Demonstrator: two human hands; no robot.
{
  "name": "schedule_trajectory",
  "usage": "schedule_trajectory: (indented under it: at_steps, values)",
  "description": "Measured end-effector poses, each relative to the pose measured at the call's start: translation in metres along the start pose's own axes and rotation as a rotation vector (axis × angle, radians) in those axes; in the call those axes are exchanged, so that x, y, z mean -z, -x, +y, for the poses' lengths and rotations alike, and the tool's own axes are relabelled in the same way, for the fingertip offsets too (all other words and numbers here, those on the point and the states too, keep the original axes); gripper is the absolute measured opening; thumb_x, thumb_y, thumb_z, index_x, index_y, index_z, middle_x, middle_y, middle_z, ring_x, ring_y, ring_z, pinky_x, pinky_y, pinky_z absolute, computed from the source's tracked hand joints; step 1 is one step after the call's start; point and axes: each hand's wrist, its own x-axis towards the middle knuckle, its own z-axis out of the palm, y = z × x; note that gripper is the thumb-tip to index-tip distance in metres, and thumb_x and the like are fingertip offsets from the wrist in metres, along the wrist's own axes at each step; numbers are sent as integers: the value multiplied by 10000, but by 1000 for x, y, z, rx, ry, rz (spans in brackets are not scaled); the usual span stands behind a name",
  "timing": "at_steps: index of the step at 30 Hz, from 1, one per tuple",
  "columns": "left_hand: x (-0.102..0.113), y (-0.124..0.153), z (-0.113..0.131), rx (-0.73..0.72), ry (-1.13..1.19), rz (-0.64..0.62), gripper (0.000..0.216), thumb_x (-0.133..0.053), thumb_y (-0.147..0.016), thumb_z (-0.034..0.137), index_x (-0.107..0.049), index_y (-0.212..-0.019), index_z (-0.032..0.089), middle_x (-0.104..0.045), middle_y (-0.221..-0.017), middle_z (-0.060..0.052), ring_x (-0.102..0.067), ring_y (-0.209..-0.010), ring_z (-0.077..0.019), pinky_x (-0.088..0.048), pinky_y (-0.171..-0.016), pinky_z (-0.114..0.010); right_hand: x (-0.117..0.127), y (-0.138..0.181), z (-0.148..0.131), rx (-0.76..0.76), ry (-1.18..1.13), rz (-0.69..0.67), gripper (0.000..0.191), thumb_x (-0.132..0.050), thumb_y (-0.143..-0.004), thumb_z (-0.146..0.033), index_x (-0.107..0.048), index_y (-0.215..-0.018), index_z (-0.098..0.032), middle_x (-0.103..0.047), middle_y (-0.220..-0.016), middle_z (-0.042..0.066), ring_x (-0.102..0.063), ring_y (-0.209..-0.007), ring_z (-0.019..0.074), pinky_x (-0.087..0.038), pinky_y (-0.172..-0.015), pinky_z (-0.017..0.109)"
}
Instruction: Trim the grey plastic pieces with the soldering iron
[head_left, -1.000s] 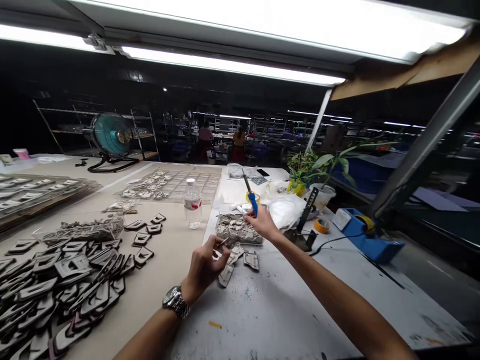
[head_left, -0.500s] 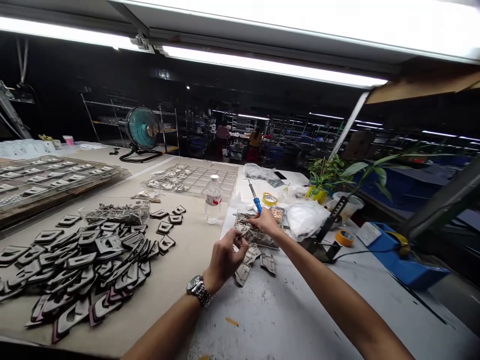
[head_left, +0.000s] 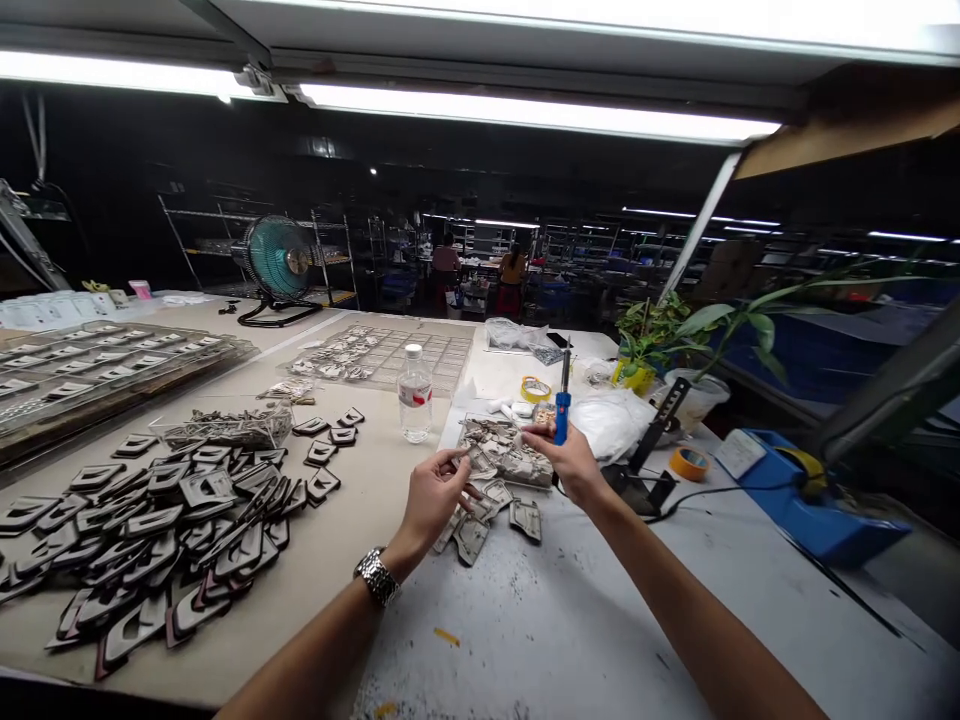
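My right hand [head_left: 571,460] grips a blue-handled soldering iron [head_left: 562,400], its tip pointing up, just right of a clear tray of small grey pieces [head_left: 501,452]. My left hand [head_left: 435,492], a watch on its wrist, hovers with fingers partly curled and the forefinger and thumb reaching toward the tray; whether it pinches a small piece I cannot tell. A few loose flat pieces [head_left: 480,520] lie on the white table [head_left: 570,620] below both hands.
Many dark flat cut pieces [head_left: 172,520] cover the tan board on the left. A water bottle [head_left: 414,394], a teal fan [head_left: 277,262], yellow tape rolls [head_left: 688,464], a black stand [head_left: 651,450], a plant [head_left: 660,345] and a blue device [head_left: 810,490] stand around. People work far behind.
My right hand drew back from the tray and swung the soldering iron upright. My left hand opened somewhat and reached toward the tray. The view shifted slightly.
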Motion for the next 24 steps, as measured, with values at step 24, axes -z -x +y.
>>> schedule_trajectory:
  at_steps: [24]
  values:
    - [-25, 14, -15, 154, 130, -252, 499, -846, -952, 564, -838, -1228, 148, -808, -1044, -57, -806, -960, -202, -723, -916, -347, -8, 66, 19, -45, -298, -98, 596, -1041, -722, -441, -478, -815, -269, -854, -1006, 54, -782, -920, 229, -632, -916, 410]
